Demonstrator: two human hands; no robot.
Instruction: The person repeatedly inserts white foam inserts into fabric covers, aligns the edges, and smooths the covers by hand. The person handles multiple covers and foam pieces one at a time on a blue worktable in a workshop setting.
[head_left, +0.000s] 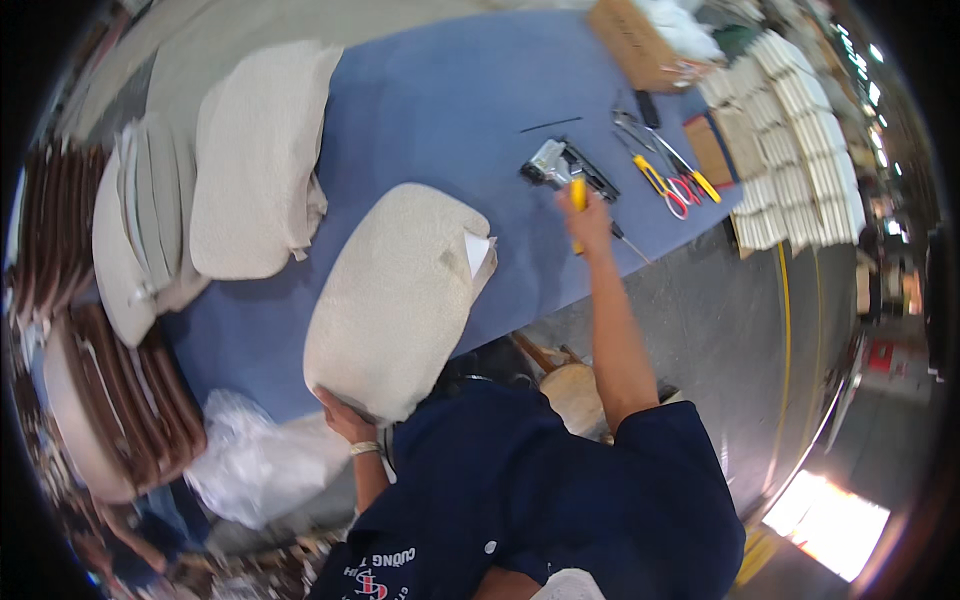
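A beige fabric-covered seat cushion (390, 290) lies at the near edge of the blue table, with a white tag or flap (476, 252) at its right side. My left hand (346, 418) grips the cushion's near left edge, its fingers partly hidden. To the right, my right hand (590, 222) is closed around a yellow-handled tool (578, 192), whose kind I cannot make out. Just beyond that hand lies a silver and black staple gun (550, 162). A thin metal shaft (632, 247) shows beside the wrist; whether it belongs to the held tool is unclear.
On the blue table (430, 110) are red-handled scissors (678, 200), a yellow cutter (648, 172) and a yellow-handled screwdriver (706, 186). Beige covered cushions (262, 160) and stacked brown pads (120, 400) stand left. A cardboard box (635, 45) sits far right; clear plastic (262, 465) hangs near left.
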